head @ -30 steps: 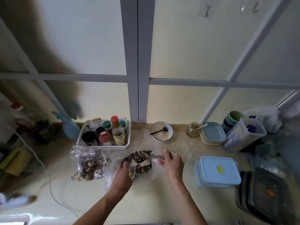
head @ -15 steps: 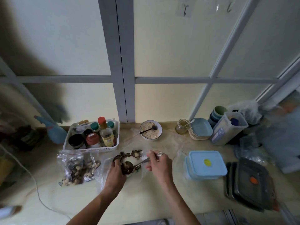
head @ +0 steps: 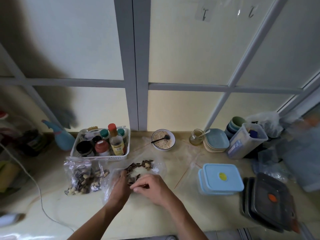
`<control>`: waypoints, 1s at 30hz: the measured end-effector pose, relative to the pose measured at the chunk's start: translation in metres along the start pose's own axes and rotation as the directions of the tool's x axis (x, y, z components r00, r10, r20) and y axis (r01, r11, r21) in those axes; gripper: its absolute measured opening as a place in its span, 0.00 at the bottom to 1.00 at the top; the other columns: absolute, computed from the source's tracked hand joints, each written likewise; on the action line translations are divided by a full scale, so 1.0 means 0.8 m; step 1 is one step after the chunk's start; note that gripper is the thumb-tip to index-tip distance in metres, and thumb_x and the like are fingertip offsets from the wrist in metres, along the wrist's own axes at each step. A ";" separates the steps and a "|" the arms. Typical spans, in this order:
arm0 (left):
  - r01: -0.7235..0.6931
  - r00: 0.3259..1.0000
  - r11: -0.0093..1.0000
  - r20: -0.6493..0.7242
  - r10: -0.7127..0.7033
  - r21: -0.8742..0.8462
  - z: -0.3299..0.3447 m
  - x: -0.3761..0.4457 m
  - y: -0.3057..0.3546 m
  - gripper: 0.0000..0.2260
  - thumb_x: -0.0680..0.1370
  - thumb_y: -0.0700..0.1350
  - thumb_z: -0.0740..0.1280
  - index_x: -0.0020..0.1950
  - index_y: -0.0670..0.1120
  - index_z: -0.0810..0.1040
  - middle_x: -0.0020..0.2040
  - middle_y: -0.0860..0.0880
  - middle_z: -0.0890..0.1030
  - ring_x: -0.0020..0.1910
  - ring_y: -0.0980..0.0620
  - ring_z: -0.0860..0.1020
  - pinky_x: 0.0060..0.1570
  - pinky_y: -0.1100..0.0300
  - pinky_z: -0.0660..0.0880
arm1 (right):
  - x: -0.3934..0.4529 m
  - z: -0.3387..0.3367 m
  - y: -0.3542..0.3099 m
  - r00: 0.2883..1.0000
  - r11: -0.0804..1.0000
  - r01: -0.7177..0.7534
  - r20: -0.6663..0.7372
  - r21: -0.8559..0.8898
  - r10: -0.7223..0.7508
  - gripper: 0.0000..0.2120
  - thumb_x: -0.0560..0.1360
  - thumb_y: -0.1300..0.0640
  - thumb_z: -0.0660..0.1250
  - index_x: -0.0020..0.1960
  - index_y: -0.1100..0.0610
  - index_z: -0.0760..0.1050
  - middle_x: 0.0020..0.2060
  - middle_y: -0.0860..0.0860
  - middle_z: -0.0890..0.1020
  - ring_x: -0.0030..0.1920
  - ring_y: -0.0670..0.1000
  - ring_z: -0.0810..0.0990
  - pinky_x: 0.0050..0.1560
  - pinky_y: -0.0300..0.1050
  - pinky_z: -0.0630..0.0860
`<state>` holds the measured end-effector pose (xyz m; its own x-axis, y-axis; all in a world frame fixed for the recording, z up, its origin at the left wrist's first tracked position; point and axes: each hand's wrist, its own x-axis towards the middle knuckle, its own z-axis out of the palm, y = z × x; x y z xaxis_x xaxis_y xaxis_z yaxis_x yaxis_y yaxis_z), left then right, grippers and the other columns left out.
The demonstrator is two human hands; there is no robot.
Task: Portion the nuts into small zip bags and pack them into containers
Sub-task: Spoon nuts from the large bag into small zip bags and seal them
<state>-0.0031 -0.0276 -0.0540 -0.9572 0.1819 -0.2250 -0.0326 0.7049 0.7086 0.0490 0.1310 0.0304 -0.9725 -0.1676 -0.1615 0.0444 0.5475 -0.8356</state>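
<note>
A pile of mixed nuts and seeds (head: 140, 165) lies on clear plastic in the middle of the counter. My left hand (head: 119, 186) grips the edge of a clear zip bag (head: 109, 181) just left of the pile. Close beside it, my right hand (head: 152, 187) has its fingers curled over the bag's mouth, pinching what looks like a spoon handle; the spoon's bowl is hidden. Two filled zip bags (head: 80, 177) of nuts lie to the left. Stacked blue-lidded containers (head: 222, 178) stand to the right, with black containers (head: 270, 200) beyond them.
A white basket of bottles and jars (head: 101, 144) stands behind the bags. A bowl of oats with a black spoon (head: 163, 140), a small jar (head: 195, 137), stacked plates (head: 216, 140) and a tall clear tub (head: 245, 142) line the wall. A white cable (head: 37, 186) crosses the left.
The right hand has moved from the nut pile toward me, to the bag held by the left hand. The spoon, plainly seen before, is now hidden under the fingers. The camera view shifted.
</note>
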 end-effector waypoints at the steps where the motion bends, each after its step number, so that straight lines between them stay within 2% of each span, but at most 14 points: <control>1: 0.007 1.000 1.000 0.004 -0.007 -0.005 0.001 0.002 -0.004 0.18 0.71 0.37 0.72 0.55 0.50 0.70 0.52 0.51 0.75 0.50 0.50 0.75 0.44 0.56 0.71 | 0.001 0.000 0.001 1.000 1.000 0.013 -0.018 -0.001 -0.013 0.09 0.76 0.56 0.72 0.55 0.50 0.87 0.50 0.47 0.85 0.49 0.41 0.81 0.52 0.28 0.72; 5: 0.035 0.999 0.999 0.022 -0.035 -0.001 0.014 0.020 -0.043 0.20 0.69 0.41 0.70 0.51 0.59 0.67 0.49 0.51 0.76 0.48 0.48 0.77 0.44 0.50 0.79 | 0.006 -0.015 -0.001 0.982 0.996 0.085 -0.170 -0.011 -0.085 0.09 0.76 0.54 0.71 0.54 0.50 0.87 0.49 0.46 0.86 0.49 0.39 0.81 0.52 0.28 0.72; 7: 0.019 1.000 0.997 -0.020 -0.017 0.076 0.017 0.024 -0.051 0.20 0.67 0.42 0.70 0.51 0.60 0.67 0.51 0.52 0.75 0.50 0.50 0.76 0.45 0.52 0.77 | 0.008 -0.024 -0.002 0.952 0.991 0.137 -0.276 -0.002 -0.132 0.08 0.76 0.54 0.71 0.52 0.50 0.87 0.48 0.45 0.86 0.48 0.39 0.82 0.50 0.30 0.76; 10: -0.005 0.999 0.995 -0.031 0.008 0.099 0.007 0.012 -0.031 0.27 0.68 0.37 0.70 0.60 0.60 0.68 0.56 0.53 0.73 0.54 0.53 0.72 0.49 0.58 0.73 | 0.009 -0.034 -0.004 0.906 0.981 0.191 -0.390 0.030 -0.164 0.06 0.77 0.57 0.71 0.49 0.52 0.87 0.44 0.45 0.86 0.46 0.44 0.84 0.45 0.36 0.79; 13: 0.004 1.000 0.993 -0.023 -0.001 0.116 0.008 0.015 -0.035 0.24 0.69 0.37 0.68 0.60 0.57 0.67 0.56 0.50 0.72 0.53 0.50 0.74 0.48 0.60 0.72 | 0.011 -0.040 -0.001 0.883 0.976 0.211 -0.436 0.045 -0.171 0.06 0.76 0.61 0.71 0.47 0.54 0.86 0.43 0.45 0.85 0.44 0.46 0.84 0.44 0.39 0.80; 17: 0.027 0.998 0.987 -0.069 -0.016 0.158 0.006 0.015 -0.038 0.17 0.72 0.41 0.69 0.57 0.54 0.69 0.54 0.49 0.73 0.50 0.49 0.76 0.47 0.55 0.76 | 0.017 -0.030 0.025 0.907 0.993 0.084 -0.420 0.082 -0.042 0.06 0.77 0.58 0.71 0.49 0.54 0.87 0.44 0.45 0.85 0.45 0.44 0.84 0.44 0.33 0.78; 19: 0.011 0.992 0.984 -0.126 0.012 0.178 0.000 0.006 -0.023 0.13 0.72 0.40 0.69 0.54 0.52 0.74 0.49 0.49 0.76 0.47 0.48 0.78 0.44 0.52 0.79 | 0.020 -0.018 0.041 0.897 0.990 -0.001 -0.437 0.138 0.062 0.07 0.79 0.54 0.70 0.52 0.52 0.87 0.46 0.44 0.85 0.45 0.42 0.84 0.45 0.35 0.78; 21: 0.008 0.988 0.986 -0.153 0.018 0.169 -0.004 -0.002 -0.014 0.10 0.71 0.37 0.68 0.49 0.49 0.78 0.41 0.53 0.75 0.42 0.49 0.78 0.38 0.51 0.79 | 0.021 -0.006 0.051 0.866 0.955 -0.093 -0.450 0.281 0.216 0.07 0.80 0.53 0.69 0.50 0.50 0.86 0.44 0.47 0.86 0.41 0.41 0.85 0.46 0.40 0.79; 22: 0.027 0.990 0.988 -0.143 -0.005 0.153 -0.006 -0.005 -0.012 0.10 0.71 0.36 0.67 0.48 0.49 0.78 0.41 0.55 0.73 0.41 0.50 0.76 0.38 0.51 0.79 | 0.022 0.000 0.053 0.840 0.931 -0.131 -0.460 0.342 0.287 0.07 0.81 0.52 0.68 0.49 0.48 0.86 0.42 0.47 0.87 0.39 0.41 0.85 0.46 0.42 0.80; 24: 0.039 0.993 0.986 -0.115 -0.021 0.162 -0.004 -0.007 -0.016 0.12 0.72 0.37 0.65 0.51 0.51 0.76 0.47 0.56 0.70 0.45 0.52 0.74 0.42 0.53 0.79 | 0.025 0.006 0.055 0.758 0.897 -0.165 -0.530 0.410 0.381 0.11 0.83 0.52 0.65 0.48 0.50 0.85 0.37 0.47 0.87 0.37 0.43 0.85 0.45 0.44 0.81; 27: 0.008 0.994 0.985 -0.111 0.012 0.172 -0.004 -0.009 -0.024 0.13 0.76 0.37 0.65 0.54 0.54 0.76 0.51 0.55 0.70 0.45 0.55 0.76 0.41 0.56 0.80 | 0.028 -0.002 0.053 0.593 0.875 -0.128 -0.671 0.468 0.446 0.15 0.84 0.52 0.61 0.47 0.55 0.83 0.33 0.49 0.85 0.34 0.44 0.84 0.40 0.38 0.79; 28: -0.003 0.993 0.982 -0.112 0.024 0.190 -0.007 -0.008 -0.022 0.11 0.76 0.35 0.65 0.52 0.51 0.78 0.49 0.53 0.73 0.43 0.53 0.77 0.39 0.56 0.80 | 0.030 -0.006 0.052 0.567 0.877 -0.123 -0.692 0.465 0.446 0.15 0.84 0.53 0.61 0.47 0.56 0.83 0.33 0.49 0.85 0.34 0.43 0.84 0.39 0.35 0.78; 30: -0.024 0.993 0.960 -0.107 0.055 0.278 -0.013 -0.006 -0.020 0.10 0.72 0.33 0.67 0.42 0.48 0.80 0.41 0.52 0.76 0.38 0.53 0.77 0.34 0.56 0.79 | 0.032 -0.009 0.051 0.587 0.874 -0.145 -0.671 0.463 0.453 0.14 0.85 0.53 0.61 0.46 0.54 0.82 0.32 0.49 0.85 0.33 0.39 0.83 0.38 0.30 0.74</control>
<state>-0.0014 -0.0469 -0.0571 -0.9828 0.1463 -0.1128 0.0711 0.8632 0.4999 0.0243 0.1552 -0.0038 -0.7043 0.6995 -0.1209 0.2860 0.1237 -0.9502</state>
